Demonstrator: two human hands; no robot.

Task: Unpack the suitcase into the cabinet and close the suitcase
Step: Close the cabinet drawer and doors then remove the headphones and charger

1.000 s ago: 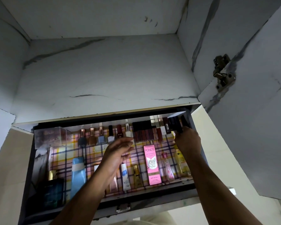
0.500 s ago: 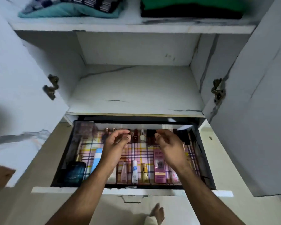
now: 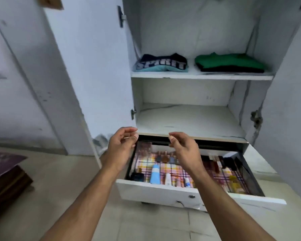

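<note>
Head view, catalogue of contents, all placed relative to the open drawer [image 3: 189,192].

Cabinet [image 3: 198,94]: both doors swung wide. Shelf directly above the drawer: bare. Next shelf up: dark printed folded garment [image 3: 161,64] at left, green folded garment [image 3: 228,62] at right, well apart.

Drawer: pulled out, lined with plaid paper. Holds small bottles and tubes in rows; a blue tube [image 3: 155,173] near its front left, dark lipstick-like pieces toward its back right. Labels too blurred to read.

Left hand [image 3: 122,145]: above the drawer's left edge, fingers loosely curled, holding nothing.

Right hand [image 3: 184,148]: above the drawer's middle, fingers relaxed and bent, holding nothing.

Suitcase: not in view; whether it is empty or closed cannot be told. A dark wooden piece with purple cloth [image 3: 5,174] lies on the floor well left of the drawer.

Step in hand, as judged: cosmetics are placed, hands are free to fetch more or to push the drawer in. Advice: press the white drawer front evenly with both palms, slowly, so the upright bottles do not topple; check nothing stands proud of the rim; then turn to the suitcase.
</note>
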